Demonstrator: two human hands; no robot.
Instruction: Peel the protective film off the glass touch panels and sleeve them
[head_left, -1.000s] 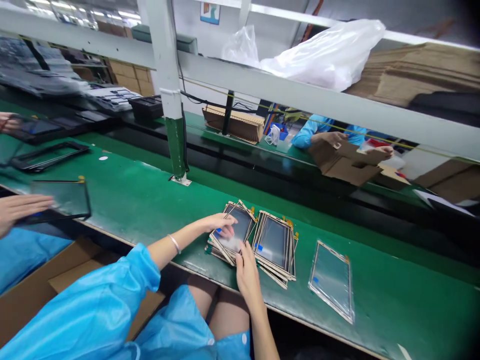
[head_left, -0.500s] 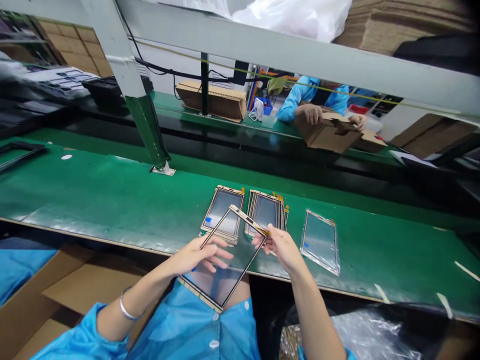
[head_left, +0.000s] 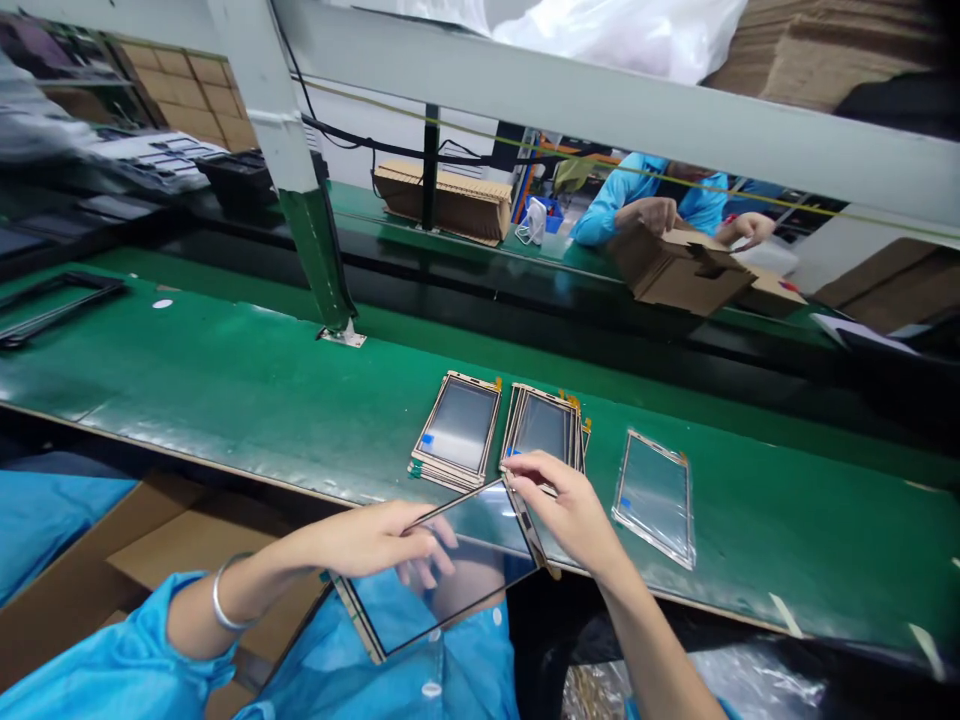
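Note:
Tilted above my lap is a clear touch screen panel [head_left: 457, 590] with a thin black border and pale end strips. My left hand [head_left: 390, 540] holds it by its left long edge, and several fingers show through the glass. At the top corner my right hand [head_left: 559, 500] pinches the panel between thumb and fingers. Just beyond lie two stacks of similar panels on the bench, a left stack [head_left: 459, 425] and a right stack [head_left: 544, 430], with orange flex tails and blue stickers. My right hand partly covers the right stack.
A single panel in clear film [head_left: 656, 500] lies to the right on the green bench [head_left: 225, 390]. A metal post [head_left: 315, 230] rises from the bench. An open cardboard box [head_left: 157, 540] stands at lower left. Across the bench, a co-worker's hands [head_left: 652, 213] handle a carton [head_left: 679, 268].
The panel has turned in my hands, its top end swinging right and downward. My right hand has shifted its grip to the upper corner. The view has moved slightly left.

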